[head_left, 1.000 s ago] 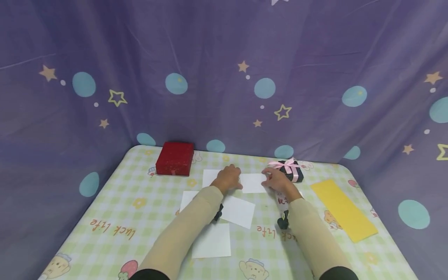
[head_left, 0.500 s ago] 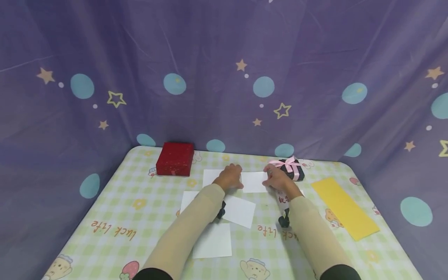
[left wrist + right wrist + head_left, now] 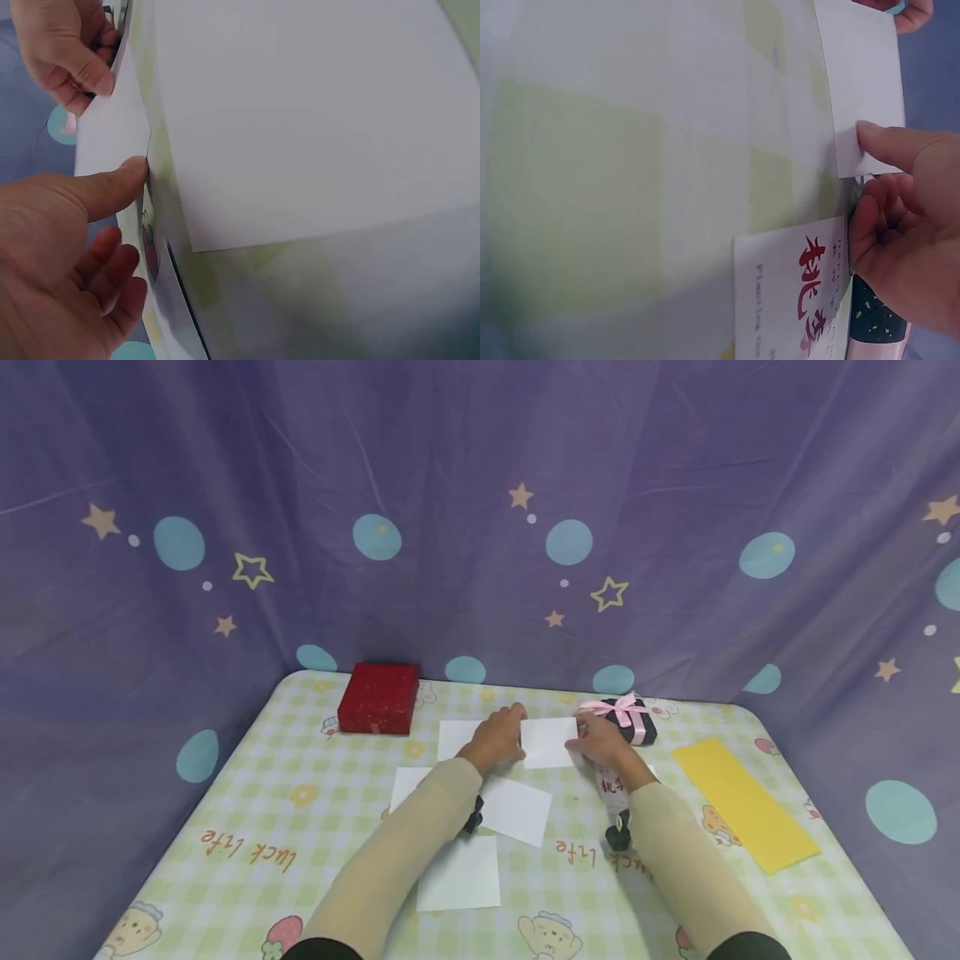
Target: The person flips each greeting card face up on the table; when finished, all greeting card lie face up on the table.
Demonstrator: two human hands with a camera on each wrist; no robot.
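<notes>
Purple star cloth hangs behind the worktop [image 3: 247, 793] reading "luck life"; both hands, left hand [image 3: 498, 737] and right hand [image 3: 600, 742], still pinch the white card [image 3: 549, 742], now slightly farther back.

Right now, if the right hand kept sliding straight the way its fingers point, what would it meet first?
The right hand pinches the right edge of the white card and points leftward across it. Beyond the card, the left hand at the opposite edge looks first in line, though depth is uncertain.
</notes>
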